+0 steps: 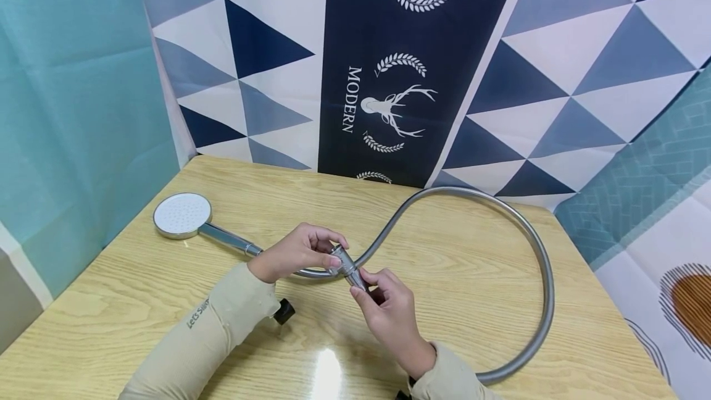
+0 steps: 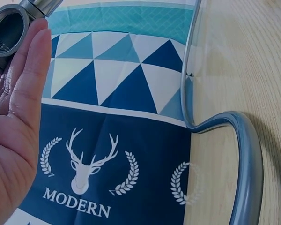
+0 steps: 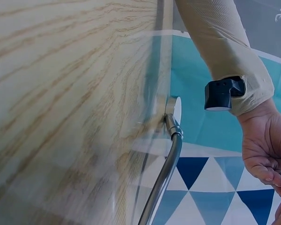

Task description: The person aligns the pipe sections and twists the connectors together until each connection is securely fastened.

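Both hands hold a small chrome shower fitting (image 1: 345,262) above the table, near its middle. My left hand (image 1: 300,252) pinches the upper end between thumb and fingers. At the lower end, the thumb and fingers of my right hand (image 1: 391,313) grip the narrower part. The left wrist view shows a round threaded opening on the chrome fitting (image 2: 41,7), beside the left fingers. A round shower head (image 1: 182,215) with a white face lies at the left, its handle joined to a grey metal hose (image 1: 547,289). Part of that hose passes behind the hands.
The hose loops widely over the right half of the wooden table (image 1: 444,326). Patterned cloth (image 1: 278,36) hangs along the table's back edge, with teal cloth (image 1: 83,79) at the left. A black wrist camera (image 1: 284,312) sits under the left sleeve.
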`<state>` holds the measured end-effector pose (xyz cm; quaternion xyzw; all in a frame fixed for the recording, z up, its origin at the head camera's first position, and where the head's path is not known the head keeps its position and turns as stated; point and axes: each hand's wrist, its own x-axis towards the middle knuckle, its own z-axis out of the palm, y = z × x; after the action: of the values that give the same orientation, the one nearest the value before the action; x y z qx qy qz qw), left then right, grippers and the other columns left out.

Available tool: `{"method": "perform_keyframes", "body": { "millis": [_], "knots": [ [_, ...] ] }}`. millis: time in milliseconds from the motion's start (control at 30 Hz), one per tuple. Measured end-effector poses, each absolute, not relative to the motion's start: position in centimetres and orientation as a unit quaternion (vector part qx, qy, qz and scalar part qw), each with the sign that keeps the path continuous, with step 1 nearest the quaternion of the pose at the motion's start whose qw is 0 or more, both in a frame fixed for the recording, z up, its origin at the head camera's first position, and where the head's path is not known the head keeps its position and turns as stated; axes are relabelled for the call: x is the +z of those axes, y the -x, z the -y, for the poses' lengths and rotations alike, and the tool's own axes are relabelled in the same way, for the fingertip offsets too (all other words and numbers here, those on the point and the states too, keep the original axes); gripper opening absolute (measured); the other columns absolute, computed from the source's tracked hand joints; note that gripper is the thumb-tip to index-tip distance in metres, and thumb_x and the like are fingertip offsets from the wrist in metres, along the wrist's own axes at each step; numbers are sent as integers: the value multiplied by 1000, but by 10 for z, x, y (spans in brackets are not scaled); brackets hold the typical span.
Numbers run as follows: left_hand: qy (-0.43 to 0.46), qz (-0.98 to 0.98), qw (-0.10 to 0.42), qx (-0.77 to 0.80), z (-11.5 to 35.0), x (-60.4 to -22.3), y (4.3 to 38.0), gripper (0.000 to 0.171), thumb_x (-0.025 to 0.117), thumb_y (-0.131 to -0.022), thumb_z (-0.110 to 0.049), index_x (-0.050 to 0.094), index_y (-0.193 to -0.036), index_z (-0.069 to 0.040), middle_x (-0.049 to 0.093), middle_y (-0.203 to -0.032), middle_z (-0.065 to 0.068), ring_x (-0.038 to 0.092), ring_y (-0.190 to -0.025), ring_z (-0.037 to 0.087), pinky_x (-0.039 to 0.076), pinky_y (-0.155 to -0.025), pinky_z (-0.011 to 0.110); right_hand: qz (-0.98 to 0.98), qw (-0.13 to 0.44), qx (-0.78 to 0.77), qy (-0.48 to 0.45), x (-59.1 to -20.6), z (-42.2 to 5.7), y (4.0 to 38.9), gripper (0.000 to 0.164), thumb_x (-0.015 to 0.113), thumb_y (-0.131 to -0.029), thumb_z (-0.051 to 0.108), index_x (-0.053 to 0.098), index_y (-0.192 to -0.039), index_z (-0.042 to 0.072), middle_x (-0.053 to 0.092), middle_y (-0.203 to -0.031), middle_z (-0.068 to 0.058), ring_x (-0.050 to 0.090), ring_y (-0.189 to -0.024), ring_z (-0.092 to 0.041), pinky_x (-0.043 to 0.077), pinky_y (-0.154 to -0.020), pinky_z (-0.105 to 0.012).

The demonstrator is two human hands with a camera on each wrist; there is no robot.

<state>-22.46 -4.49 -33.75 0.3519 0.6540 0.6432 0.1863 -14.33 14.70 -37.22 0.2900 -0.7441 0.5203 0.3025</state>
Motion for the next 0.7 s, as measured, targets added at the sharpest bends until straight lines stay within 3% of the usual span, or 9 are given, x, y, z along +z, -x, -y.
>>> {"method": "perform_keyframes", "body": {
  "millis": [333, 700],
  "knots": [
    [-353, -659, 185, 638, 46, -337, 224, 30, 65, -90, -3, 56, -108, 19, 66, -79, -4, 60, -71, 6, 53, -72, 25, 757, 278, 526, -272, -370, -146, 141, 25, 71, -73, -18, 65, -97, -16, 60, -75, -14, 55, -50, -12, 45, -43, -18],
    [-355, -659, 189, 636, 47, -338, 225, 23, 62, -89, 3, 56, -105, 19, 66, -78, -5, 59, -70, 5, 51, -71, 23, 772, 148, 588, -192, -362, -147, 139, 16, 64, -83, -12, 65, -99, -12, 61, -78, -13, 50, -52, -5, 43, -42, -23]
  ]
}}
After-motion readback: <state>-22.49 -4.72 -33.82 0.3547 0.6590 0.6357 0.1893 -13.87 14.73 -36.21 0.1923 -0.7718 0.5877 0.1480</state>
